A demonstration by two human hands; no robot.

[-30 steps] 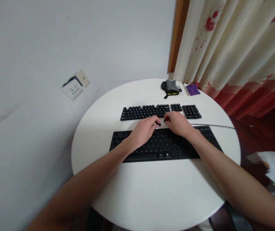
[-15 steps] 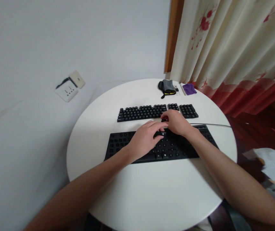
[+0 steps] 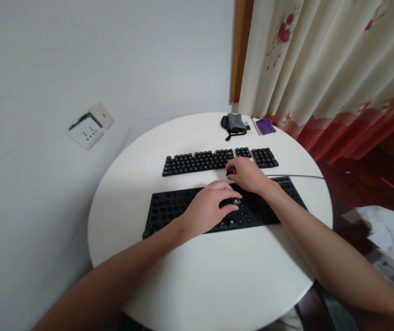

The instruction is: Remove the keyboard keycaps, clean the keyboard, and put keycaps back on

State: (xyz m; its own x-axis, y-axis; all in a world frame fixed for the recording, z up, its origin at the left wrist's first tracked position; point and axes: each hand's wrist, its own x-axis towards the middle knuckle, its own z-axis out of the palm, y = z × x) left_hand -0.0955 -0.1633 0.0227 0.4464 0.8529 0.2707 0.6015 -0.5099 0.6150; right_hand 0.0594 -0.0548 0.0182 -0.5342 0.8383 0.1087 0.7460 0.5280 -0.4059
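Note:
A black keyboard base [image 3: 164,207] with its switch positions largely bare lies on the round white table [image 3: 197,280]. Over its middle is my left hand [image 3: 205,207], thumb and fingers curled round a small dark keycap [image 3: 236,201] just above the base. Beyond the base's far edge, my right hand [image 3: 247,174] pinches a small black piece [image 3: 230,173] that looks like a keycap; the fingers partly hide it. Loose black keycaps [image 3: 200,161] stand in rows behind both hands, grouped like a keyboard layout, with a number block [image 3: 265,157] at the right.
A grey and black pouch [image 3: 236,124] and a purple cloth [image 3: 265,126] lie at the table's back. A thin cable [image 3: 296,175] runs off the base to the right edge. The wall with a socket [image 3: 85,132] is at left, a curtain [image 3: 321,69] at right.
My left hand has come slightly toward me and apart from the right hand, its keycap moving with it. The right hand stays near the base's far edge. The whole view has shifted a little.

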